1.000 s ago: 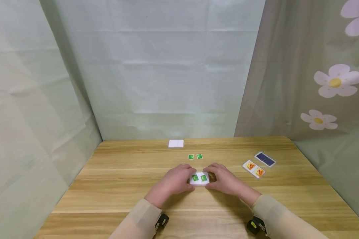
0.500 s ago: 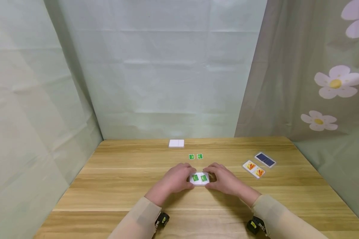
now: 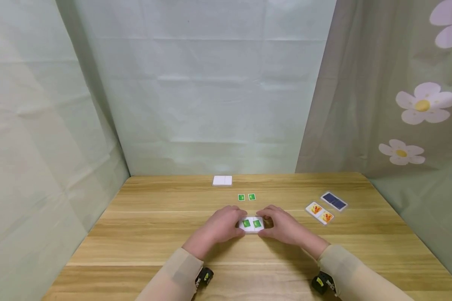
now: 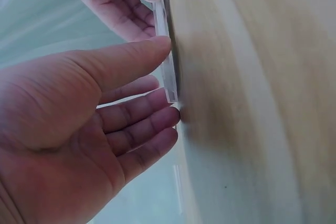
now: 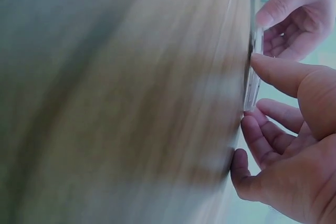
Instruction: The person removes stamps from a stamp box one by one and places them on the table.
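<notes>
A thin clear-cased white card (image 3: 252,224) with two green square pictures lies flat between both hands, close to the table surface. My left hand (image 3: 224,225) grips its left end, thumb at the near edge and fingers at the far one. At the opposite end, my right hand (image 3: 283,226) pinches the card in the same way. Seen edge-on in the left wrist view, the transparent case (image 4: 169,74) has the thumb against its near side. The right wrist view shows the same case edge (image 5: 253,90) between thumb and fingers.
Beyond the hands lie two small green picture squares (image 3: 241,197). Farther back is a blank white cased card (image 3: 222,180). To the right are a cased card with two orange food pictures (image 3: 319,212) and a dark blue cased card (image 3: 334,201). Curtains (image 3: 211,104) surround the wooden table (image 3: 154,242).
</notes>
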Motion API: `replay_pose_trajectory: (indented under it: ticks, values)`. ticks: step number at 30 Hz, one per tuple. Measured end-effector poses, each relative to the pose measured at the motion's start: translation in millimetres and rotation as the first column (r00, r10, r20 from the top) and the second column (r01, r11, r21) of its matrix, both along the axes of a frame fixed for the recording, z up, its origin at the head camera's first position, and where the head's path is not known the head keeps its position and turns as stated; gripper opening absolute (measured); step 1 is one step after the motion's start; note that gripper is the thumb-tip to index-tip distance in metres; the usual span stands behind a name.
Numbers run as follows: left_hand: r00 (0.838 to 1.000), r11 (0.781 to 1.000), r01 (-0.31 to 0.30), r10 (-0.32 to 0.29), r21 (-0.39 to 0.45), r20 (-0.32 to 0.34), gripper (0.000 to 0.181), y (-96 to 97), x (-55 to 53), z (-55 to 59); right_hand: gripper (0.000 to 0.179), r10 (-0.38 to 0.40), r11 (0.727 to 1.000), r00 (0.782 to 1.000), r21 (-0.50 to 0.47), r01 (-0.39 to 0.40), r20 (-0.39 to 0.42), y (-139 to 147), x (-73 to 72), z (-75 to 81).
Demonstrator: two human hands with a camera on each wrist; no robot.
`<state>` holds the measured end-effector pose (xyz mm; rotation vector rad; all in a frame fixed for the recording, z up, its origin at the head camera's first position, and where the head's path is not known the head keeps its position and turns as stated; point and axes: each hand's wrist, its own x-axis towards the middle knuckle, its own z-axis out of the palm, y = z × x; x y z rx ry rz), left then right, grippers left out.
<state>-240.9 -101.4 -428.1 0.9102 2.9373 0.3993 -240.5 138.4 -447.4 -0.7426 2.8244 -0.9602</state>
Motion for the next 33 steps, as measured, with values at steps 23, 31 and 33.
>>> replay_pose_trajectory:
  ticks: [23,31,33]
  values:
    - [0.999,0.999,0.038,-0.039,0.019,0.028,0.045,-1.6,-6.4,0.6,0.058,0.008,1.000,0.999,-0.025,-0.007,0.031,1.8,-2.1,0.6]
    - [0.998,0.998,0.055,-0.055,0.014,0.020,0.044,-3.2,-7.0,0.1,0.057,-0.018,1.000,0.999,-0.013,0.018,0.033,-1.2,-4.1,-0.6]
    - [0.998,0.998,0.058,-0.059,0.012,0.018,0.044,-3.4,-7.2,-0.7,0.058,-0.028,1.000,0.999,-0.008,0.028,0.033,-2.3,-4.2,-0.4]
